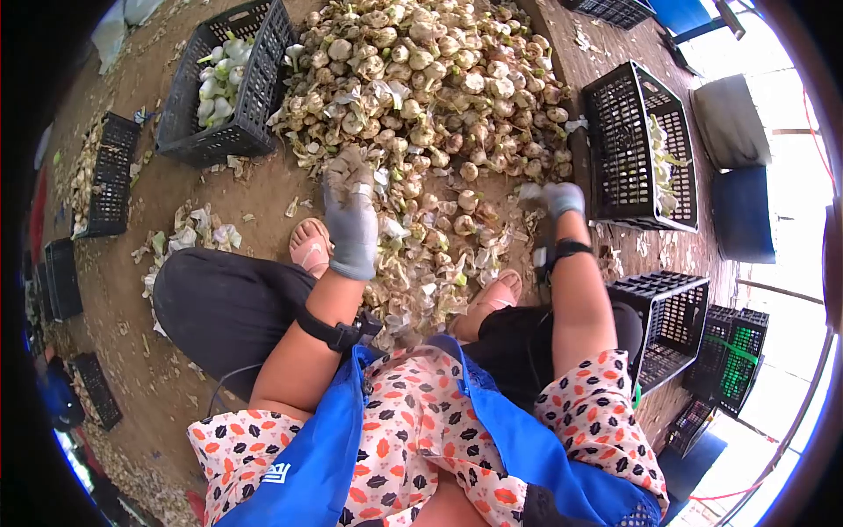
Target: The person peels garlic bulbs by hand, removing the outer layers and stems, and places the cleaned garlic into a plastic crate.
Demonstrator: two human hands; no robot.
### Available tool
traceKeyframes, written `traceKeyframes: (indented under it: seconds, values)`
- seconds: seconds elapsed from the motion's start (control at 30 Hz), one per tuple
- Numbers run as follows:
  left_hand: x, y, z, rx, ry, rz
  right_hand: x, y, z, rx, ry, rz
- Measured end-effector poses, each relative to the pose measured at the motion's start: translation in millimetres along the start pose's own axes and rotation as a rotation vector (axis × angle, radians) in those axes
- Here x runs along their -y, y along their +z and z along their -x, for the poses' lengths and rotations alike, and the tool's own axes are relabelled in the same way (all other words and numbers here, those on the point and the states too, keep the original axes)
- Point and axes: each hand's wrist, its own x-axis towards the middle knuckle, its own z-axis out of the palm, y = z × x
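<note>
I judged my gloved left hand [349, 220], closed on a garlic bulb [355, 163], risked toppling the garlic pile [421, 79], while my right hand [562, 198] gripped loose garlic skin [529, 191].

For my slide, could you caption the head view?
Gloved left hand and right hand reach into garlic pile between crates.

Garlic pile [430, 79] fills everything ahead of me, black crate [645, 149] boxes in the right, another crate [230, 83] sits left; open dirt floor [176, 202], I think, on the left.
</note>
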Motion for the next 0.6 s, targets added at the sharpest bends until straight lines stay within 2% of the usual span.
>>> traceKeyframes:
  seconds: [0.03,0.07,0.13,0.17,0.27,0.33,0.37,0.4,0.47,0.57,0.6]
  values:
    - [4,-1,0,0.008,-0.020,-0.025,36,-25,64,0.003,-0.001,-0.005]
    - [5,2,2,0.000,-0.020,-0.028,53,-10,73,-0.033,-0.035,-0.099]
    - [6,8,6,0.024,-0.064,-0.033,75,21,45,-0.091,-0.181,-0.325]
    - [18,5,6,0.063,-0.040,-0.095,92,25,36,-0.060,-0.243,-0.331]
    - [40,7,12,0.077,-0.179,-0.064,150,7,40,-0.023,-0.517,-0.268]
    - [44,17,16,0.073,-0.133,-0.062,185,13,22,0.022,-0.554,-0.282]
    - [45,19,17,0.064,-0.126,-0.069,199,30,-1,0.049,-0.530,-0.246]
    - [47,19,18,0.094,-0.146,-0.132,216,30,-9,0.158,-0.393,-0.194]
    - [51,14,18,0.160,-0.157,-0.212,230,36,-12,0.238,-0.284,-0.119]
    - [44,19,16,0.111,-0.221,-0.170,226,39,7,0.171,-0.308,-0.026]
    - [48,18,16,0.109,-0.232,-0.117,217,39,11,0.183,-0.331,-0.079]
